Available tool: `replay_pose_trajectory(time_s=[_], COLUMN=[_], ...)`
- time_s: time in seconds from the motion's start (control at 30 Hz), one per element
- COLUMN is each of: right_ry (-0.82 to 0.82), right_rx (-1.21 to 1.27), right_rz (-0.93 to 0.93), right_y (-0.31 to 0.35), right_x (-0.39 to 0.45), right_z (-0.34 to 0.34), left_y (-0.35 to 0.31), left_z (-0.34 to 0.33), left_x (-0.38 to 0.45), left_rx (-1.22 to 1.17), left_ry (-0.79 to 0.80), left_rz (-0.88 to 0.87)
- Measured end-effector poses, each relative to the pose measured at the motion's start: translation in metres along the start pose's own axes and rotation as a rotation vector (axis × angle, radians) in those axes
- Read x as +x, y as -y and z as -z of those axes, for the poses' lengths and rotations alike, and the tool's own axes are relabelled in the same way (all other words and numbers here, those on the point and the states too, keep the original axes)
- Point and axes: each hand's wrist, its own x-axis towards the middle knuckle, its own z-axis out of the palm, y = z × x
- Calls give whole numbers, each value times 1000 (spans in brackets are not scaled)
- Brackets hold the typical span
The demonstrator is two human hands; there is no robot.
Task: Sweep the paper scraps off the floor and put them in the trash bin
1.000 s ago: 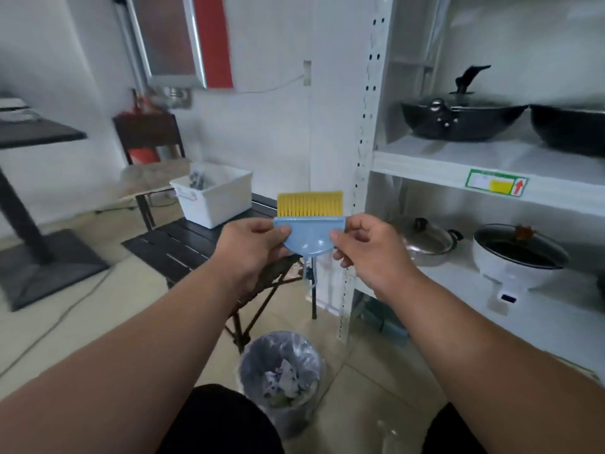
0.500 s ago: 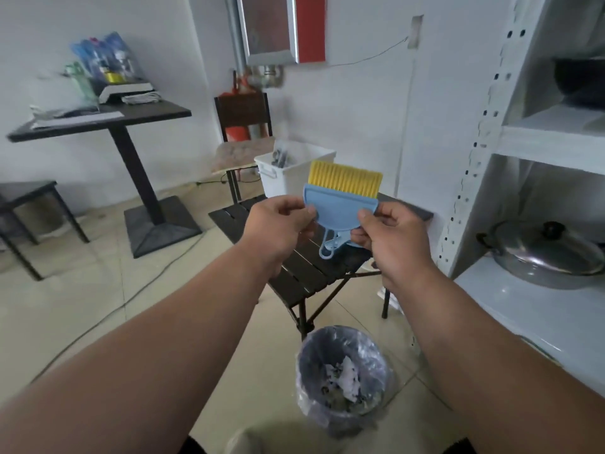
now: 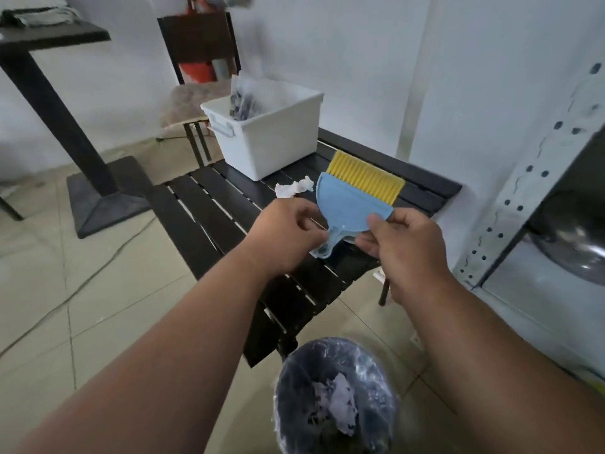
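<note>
Two hands are raised in the head view, both on one small cleaning set held above the black slatted worktop point(image 3: 209, 211). My left hand point(image 3: 288, 237) has its fingers curled in, pinching the looped handle at the lower edge of the blue dustpan point(image 3: 350, 208). My right hand point(image 3: 402, 247) pinches the dustpan's right rim between thumb and curled fingers. The yellow-bristled brush point(image 3: 366, 176) is nested behind the pan, bristles pointing up and away from me, the set tilted to the right.

On the worktop, just beyond my left hand, lies one crumpled white paper scrap point(image 3: 293, 188), close to the left edge of the pan. Behind it stands a white plastic bin point(image 3: 275, 142) with a handle on its left end and dark items inside that are too blurred to identify.

On the tiled floor point(image 3: 65, 322) below my forearms stands the trash bin point(image 3: 334, 398), lined with a clear bag, with white paper scraps visible inside. It sits just beside the near corner of the worktop.

To the left stands a dark pedestal table point(image 3: 49, 40), with a chair point(image 3: 199, 44) behind the worktop. At right is a white perforated shelf upright point(image 3: 523, 198), with a steel pot lid point(image 3: 576, 244) on the shelf beyond.
</note>
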Motion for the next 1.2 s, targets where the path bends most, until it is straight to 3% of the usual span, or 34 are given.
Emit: replay_pose_trajectory(time_s=[0.23, 0.53, 0.83, 1.03, 1.2], right_ry=[-26, -14, -89, -163, -114], right_rx=[-74, 63, 6, -513, -619], right_rz=[-54, -129, -148, 79, 109], right_y=[-8, -4, -16, -17, -17], right_x=[29, 30, 33, 29, 23], right_z=[-6, -21, -16, -2, 6], left_y=[19, 28, 23, 15, 13], left_z=[3, -6, -17, -9, 1], left_x=[27, 25, 10, -8, -21], left_rx=[132, 198, 191, 211, 208], left_ry=[84, 117, 33, 50, 100], left_rz=[44, 106, 99, 114, 139])
